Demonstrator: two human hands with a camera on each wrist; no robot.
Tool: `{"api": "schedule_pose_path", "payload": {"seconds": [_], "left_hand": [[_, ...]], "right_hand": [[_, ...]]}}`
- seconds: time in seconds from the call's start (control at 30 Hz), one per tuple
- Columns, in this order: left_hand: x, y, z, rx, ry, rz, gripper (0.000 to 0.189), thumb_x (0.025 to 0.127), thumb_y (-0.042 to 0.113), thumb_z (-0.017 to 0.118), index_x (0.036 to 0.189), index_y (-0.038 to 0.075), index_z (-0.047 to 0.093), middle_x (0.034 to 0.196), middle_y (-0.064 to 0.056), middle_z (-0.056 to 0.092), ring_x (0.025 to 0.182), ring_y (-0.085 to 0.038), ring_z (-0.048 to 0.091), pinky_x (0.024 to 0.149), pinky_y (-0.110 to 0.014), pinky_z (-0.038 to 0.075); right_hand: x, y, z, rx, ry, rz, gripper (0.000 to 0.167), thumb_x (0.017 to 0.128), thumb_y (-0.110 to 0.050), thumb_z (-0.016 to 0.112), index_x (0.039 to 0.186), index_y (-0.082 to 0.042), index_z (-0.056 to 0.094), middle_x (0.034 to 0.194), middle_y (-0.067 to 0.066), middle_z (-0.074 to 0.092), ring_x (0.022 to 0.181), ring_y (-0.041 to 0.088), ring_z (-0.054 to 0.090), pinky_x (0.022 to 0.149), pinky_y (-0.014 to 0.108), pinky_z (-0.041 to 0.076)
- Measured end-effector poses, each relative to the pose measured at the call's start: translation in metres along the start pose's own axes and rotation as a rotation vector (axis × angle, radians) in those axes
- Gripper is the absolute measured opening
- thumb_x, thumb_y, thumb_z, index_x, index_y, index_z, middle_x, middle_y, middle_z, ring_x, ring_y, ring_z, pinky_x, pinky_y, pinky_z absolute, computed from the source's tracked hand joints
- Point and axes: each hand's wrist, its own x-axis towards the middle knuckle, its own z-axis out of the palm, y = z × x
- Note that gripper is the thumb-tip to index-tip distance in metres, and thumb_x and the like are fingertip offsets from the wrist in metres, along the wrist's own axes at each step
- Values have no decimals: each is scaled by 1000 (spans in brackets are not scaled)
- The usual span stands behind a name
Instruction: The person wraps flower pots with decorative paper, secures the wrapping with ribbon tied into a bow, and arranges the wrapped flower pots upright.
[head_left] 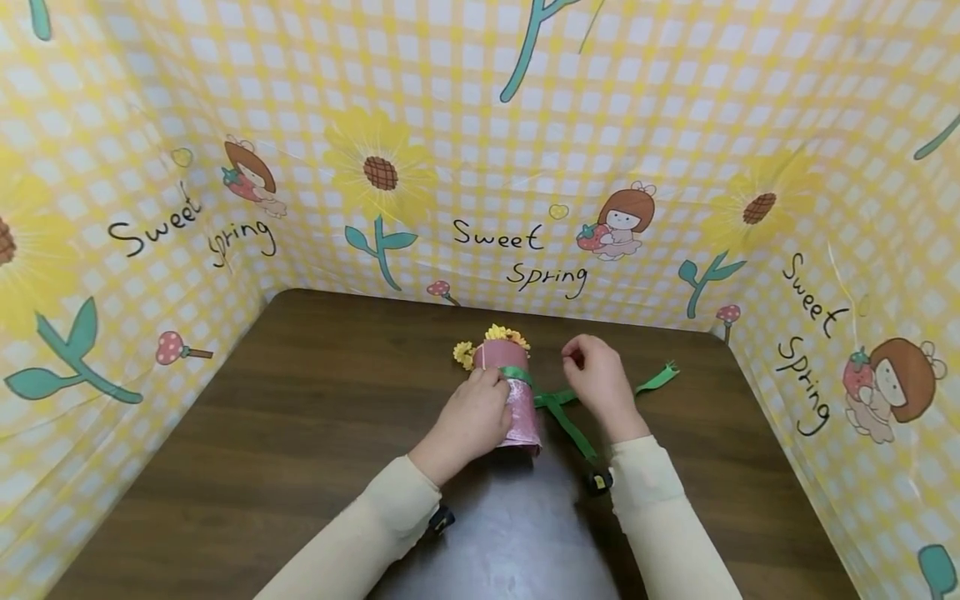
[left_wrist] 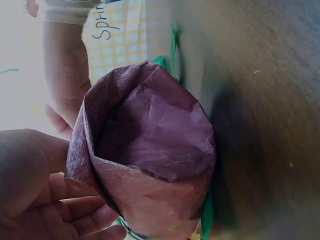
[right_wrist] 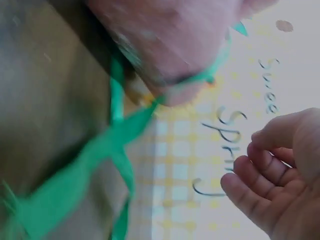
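A small bouquet in pink wrapping paper [head_left: 521, 421] lies on the table, its yellow flowers [head_left: 506, 335] at the far end. My left hand [head_left: 472, 417] holds it from the left side, fingertips by the green ribbon [head_left: 516, 373] that circles the wrap. In the left wrist view the paper's hollow lower end [left_wrist: 155, 130] faces the camera, with thumb and fingers along its side. To the right of the bouquet my right hand [head_left: 600, 379] is raised, loosely curled and holding nothing. Ribbon tails [right_wrist: 65, 195] stretch out below it, blurred in the right wrist view.
The dark wooden table [head_left: 300, 433] is enclosed by a yellow checked cloth [head_left: 480, 167] with printed flowers and lettering at the back and sides. One ribbon tail [head_left: 658, 379] reaches right, past the right hand. A black wrist device [head_left: 598, 482] shows under the right cuff.
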Motion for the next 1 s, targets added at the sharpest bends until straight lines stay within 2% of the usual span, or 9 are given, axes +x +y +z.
{"api": "schedule_pose_path", "payload": {"seconds": [0.07, 0.17, 0.27, 0.37, 0.47, 0.57, 0.7, 0.87, 1.0], "left_hand": [[0, 1, -2, -2, -13, -10, 27, 95, 22, 66, 108, -1, 70, 112, -13, 64, 103, -28, 58, 91, -43, 54], [-1, 2, -5, -2, -15, -23, 30, 95, 24, 66, 110, -2, 70, 113, -13, 63, 104, -28, 58, 89, -44, 55], [-1, 4, -6, -1, -13, -21, 31, 96, 27, 67, 110, -1, 70, 113, -13, 64, 104, -28, 59, 87, -44, 55], [0, 4, -5, -3, -14, -9, 32, 96, 29, 68, 109, 0, 70, 112, -12, 64, 103, -27, 59, 86, -43, 56], [2, 3, -5, -4, -28, -3, 32, 96, 30, 68, 109, 1, 70, 113, -11, 64, 103, -27, 59, 87, -43, 56], [3, 2, -5, 1, -41, -8, 34, 96, 31, 68, 111, 1, 69, 116, -13, 64, 105, -27, 59, 88, -43, 56], [3, 0, -6, 13, -39, -16, 38, 95, 31, 69, 117, 0, 68, 122, -15, 64, 109, -29, 59, 90, -44, 56], [1, 2, -5, 9, -27, -12, 34, 96, 28, 68, 122, 6, 67, 121, -14, 64, 109, -29, 60, 85, -45, 58], [0, 5, -5, 9, -18, -7, 28, 97, 25, 65, 121, 11, 68, 117, -13, 65, 107, -28, 61, 80, -45, 59]], "right_hand": [[0, 2, -3, 1, -93, 5, 24, 96, -15, 69, 118, -6, 68, 110, 12, 68, 98, 28, 65, 84, 45, 55], [-3, 6, 9, 35, -280, 31, 42, 94, -16, 73, 133, -3, 62, 122, 15, 68, 110, 30, 66, 91, 48, 55], [-8, 10, 24, 59, -353, 48, 36, 91, -14, 76, 125, -4, 66, 112, 11, 72, 103, 26, 67, 88, 44, 55], [-12, 14, 28, 78, -326, 41, 14, 92, -14, 74, 105, -9, 71, 94, 2, 71, 88, 17, 65, 80, 37, 54], [-13, 16, 21, 78, -300, 41, 2, 94, -13, 71, 94, -12, 69, 88, 0, 69, 81, 16, 61, 75, 35, 52], [-13, 17, 16, 57, -278, 56, 8, 94, -13, 71, 101, -9, 70, 95, 4, 70, 87, 21, 63, 78, 39, 53], [-14, 17, 24, 27, -336, 27, 24, 92, -16, 76, 113, -6, 71, 104, 7, 72, 96, 25, 67, 84, 43, 55], [-17, 17, 33, 36, -342, -7, 7, 88, -14, 76, 89, -12, 69, 84, 0, 68, 78, 16, 61, 73, 35, 52], [-20, 20, 15, -38, -277, 18, 5, 89, -11, 73, 89, -12, 68, 81, -1, 66, 75, 15, 59, 70, 36, 50]]}}
